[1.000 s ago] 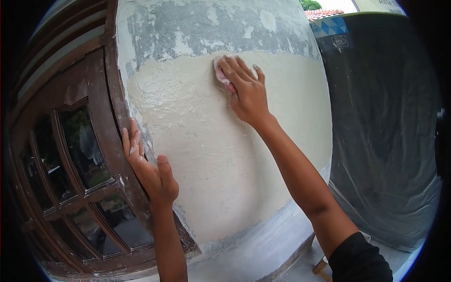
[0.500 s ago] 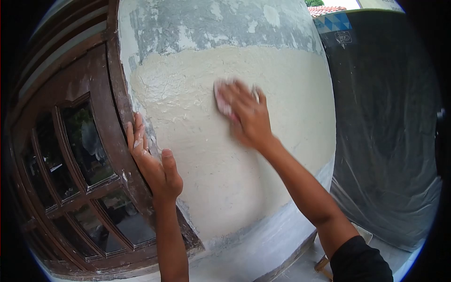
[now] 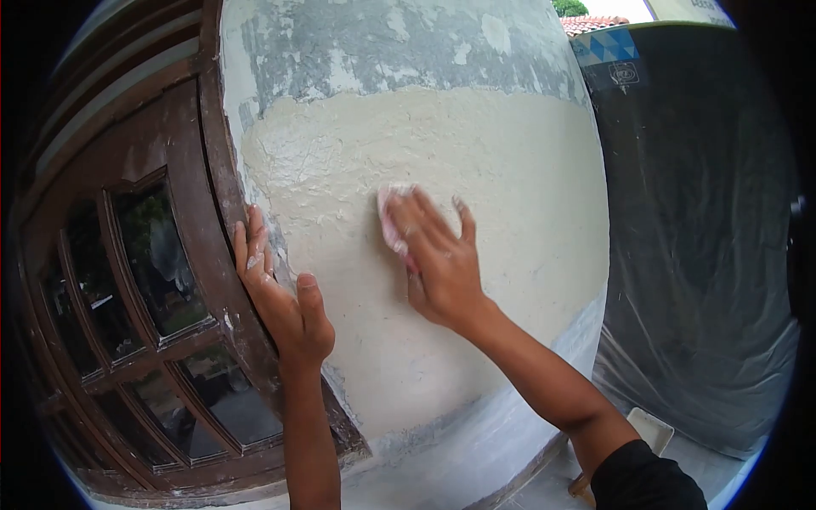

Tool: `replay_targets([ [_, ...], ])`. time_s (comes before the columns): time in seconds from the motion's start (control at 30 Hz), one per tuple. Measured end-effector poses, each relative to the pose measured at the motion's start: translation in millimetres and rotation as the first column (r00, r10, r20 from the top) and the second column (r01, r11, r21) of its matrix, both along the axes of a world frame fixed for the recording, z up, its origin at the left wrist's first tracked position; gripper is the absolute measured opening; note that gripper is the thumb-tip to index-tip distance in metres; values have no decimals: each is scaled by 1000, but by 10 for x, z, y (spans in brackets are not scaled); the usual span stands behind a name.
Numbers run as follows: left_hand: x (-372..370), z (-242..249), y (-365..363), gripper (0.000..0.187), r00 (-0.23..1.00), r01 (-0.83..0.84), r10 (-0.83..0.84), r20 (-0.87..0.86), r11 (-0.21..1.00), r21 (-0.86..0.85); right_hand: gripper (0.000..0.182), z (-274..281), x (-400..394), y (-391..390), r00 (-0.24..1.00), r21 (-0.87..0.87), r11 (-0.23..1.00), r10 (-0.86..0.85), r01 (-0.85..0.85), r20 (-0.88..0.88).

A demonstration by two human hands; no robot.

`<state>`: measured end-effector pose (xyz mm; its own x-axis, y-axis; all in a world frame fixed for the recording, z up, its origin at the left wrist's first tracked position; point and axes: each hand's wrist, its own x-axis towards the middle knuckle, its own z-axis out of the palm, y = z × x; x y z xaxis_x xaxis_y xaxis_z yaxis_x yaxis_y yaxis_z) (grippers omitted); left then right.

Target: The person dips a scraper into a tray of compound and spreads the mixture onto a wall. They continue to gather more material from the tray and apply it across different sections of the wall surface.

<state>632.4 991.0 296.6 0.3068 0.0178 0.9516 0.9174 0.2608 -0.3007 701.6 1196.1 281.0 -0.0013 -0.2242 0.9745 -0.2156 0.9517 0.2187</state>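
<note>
Pressed flat against the wall (image 3: 527, 195), a pink sponge-like pad (image 3: 389, 223) with white smears lies under the fingers of my right hand (image 3: 442, 268). That hand is a little blurred, its thumb side low and its little finger held apart. The wall around it carries a smooth cream coat, rougher and ridged at the upper left. My left hand (image 3: 287, 310) is open and empty, its fingers pointing up along the seam between the wall and the brown door frame (image 3: 219, 157). White residue marks its fingers.
A brown door with glass panes (image 3: 157, 255) fills the left side. Grey, patchy wall (image 3: 340, 42) borders the cream area above. Dark plastic sheeting (image 3: 688, 229) hangs at the right. Low behind my right arm are a pale tray (image 3: 654, 429) and a wooden piece (image 3: 581, 489).
My right hand has slid down the wall and slightly left with the pink pad. The left hand keeps its place at the frame; the view has shifted slightly.
</note>
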Motion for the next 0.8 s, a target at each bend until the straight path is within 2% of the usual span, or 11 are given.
replay_targets([
  [0.07, 9, -20, 7, 58, 1000, -2, 2, 20, 1000, 9, 68, 309, 26, 59, 985, -99, 995, -4, -13, -173],
  [0.1, 6, -24, 10, 58, 1000, 0, 0, 24, 1000, 8, 66, 504, 14, 63, 971, -139, 990, -68, 37, -231],
  [0.2, -5, -26, 11, 57, 999, 14, -15, 33, 1000, 25, 63, 755, -207, 6, 972, -182, 975, -159, 126, -176],
  [0.3, -6, -18, 34, 56, 998, 55, -55, 11, 998, 35, 62, 442, -234, -284, 986, -85, 996, -29, 15, -162],
  [0.4, 24, -29, 49, 57, 993, 112, -114, 21, 990, 90, 62, -51, -36, -512, 990, 41, 989, 139, -139, 6],
  [0.47, 84, -62, 12, 57, 999, 53, -54, 6, 994, 92, 66, -270, 147, -513, 968, 62, 971, 222, -230, 114],
  [0.57, 332, -192, 119, 58, 994, 102, -104, 11, 988, 117, 67, -474, 391, -265, 954, 52, 958, 275, -283, 118],
  [0.67, 544, -478, 452, 60, 979, 192, -199, 41, 972, 137, 68, -687, 605, 103, 929, -75, 937, 347, -340, 126],
  [0.73, 646, -726, 741, 63, 935, 332, -334, 120, 943, 37, 67, -901, 736, 401, 944, -127, 945, 314, -301, 101],
  [0.77, 686, -871, 899, 64, 928, 341, -335, 162, 940, -10, 67, -1034, 814, 569, 938, -232, 926, 328, -297, 111],
  [0.8, 776, -1009, 1130, 64, 880, 434, -420, 224, 901, -15, 66, -1152, 924, 713, 933, -335, 898, 339, -284, 117],
])
